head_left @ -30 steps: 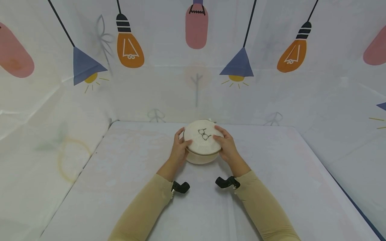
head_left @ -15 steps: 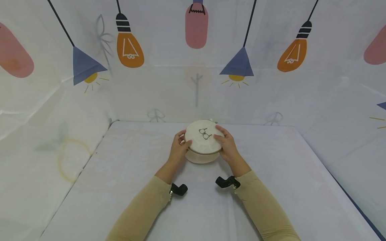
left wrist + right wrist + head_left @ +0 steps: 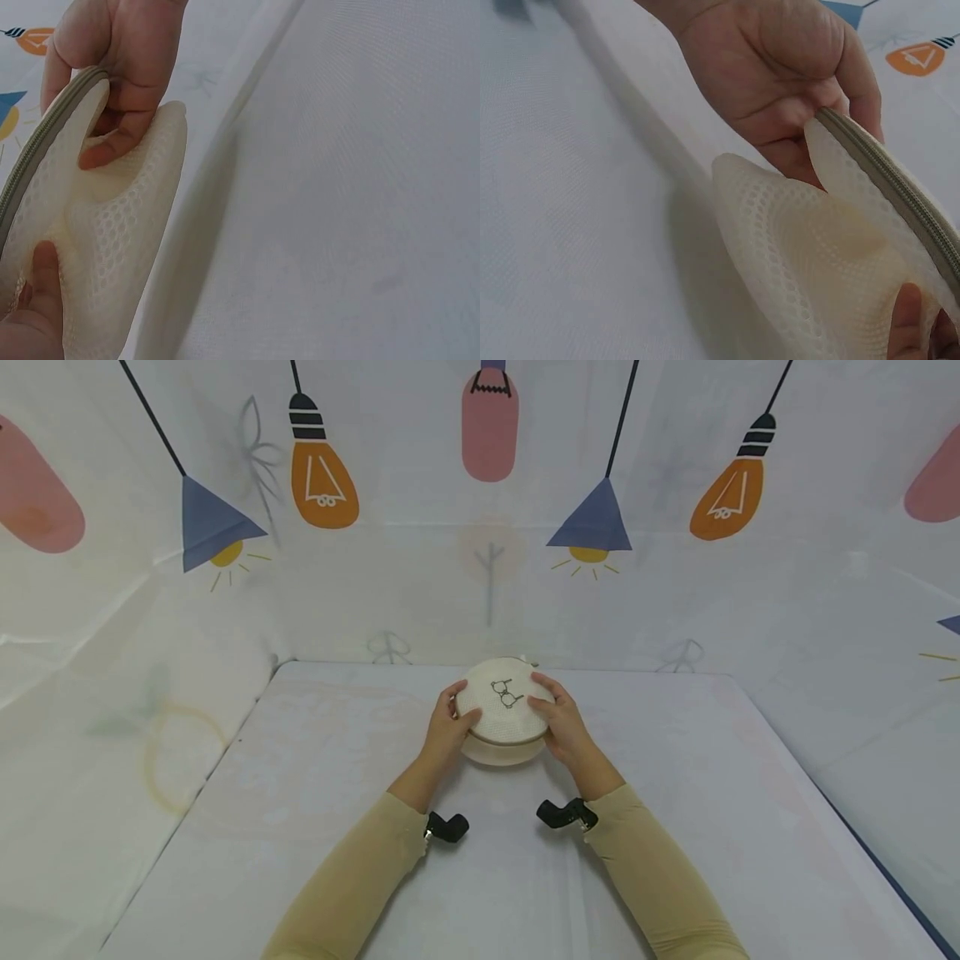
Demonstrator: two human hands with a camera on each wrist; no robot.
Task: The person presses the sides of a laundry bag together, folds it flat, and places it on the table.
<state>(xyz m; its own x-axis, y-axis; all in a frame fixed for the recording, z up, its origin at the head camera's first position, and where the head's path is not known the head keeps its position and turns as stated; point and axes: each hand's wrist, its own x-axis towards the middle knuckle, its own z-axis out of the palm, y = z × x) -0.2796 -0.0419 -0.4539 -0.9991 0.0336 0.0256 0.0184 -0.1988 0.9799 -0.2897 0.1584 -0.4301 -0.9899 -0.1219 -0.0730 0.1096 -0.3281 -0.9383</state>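
A round cream mesh laundry bag (image 3: 501, 710) with a small glasses-like print on its lid is held up over the table's far part. My left hand (image 3: 446, 731) grips its left rim, thumb on top. My right hand (image 3: 566, 725) grips the opposite rim, thumb on the lid and fingers around the side. In the left wrist view, the honeycomb mesh side (image 3: 124, 247) is dented inward by fingers beside the greenish zipper (image 3: 45, 142). The right wrist view also shows the zipper (image 3: 900, 184) edge and the sagging mesh wall (image 3: 795, 255). The bag's contents, if any, are hidden.
A white cloth covers the table (image 3: 345, 760), whose back edge meets a white curtain (image 3: 427, 585) printed with lamps and bulbs. Black wrist cameras (image 3: 566, 814) stick inward from both sleeves. The table's right edge has a dark blue border (image 3: 877, 860).
The bag shifts slightly right, then back left, between the hands. My left hand and wrist move slightly along with it; both hands keep their hold.
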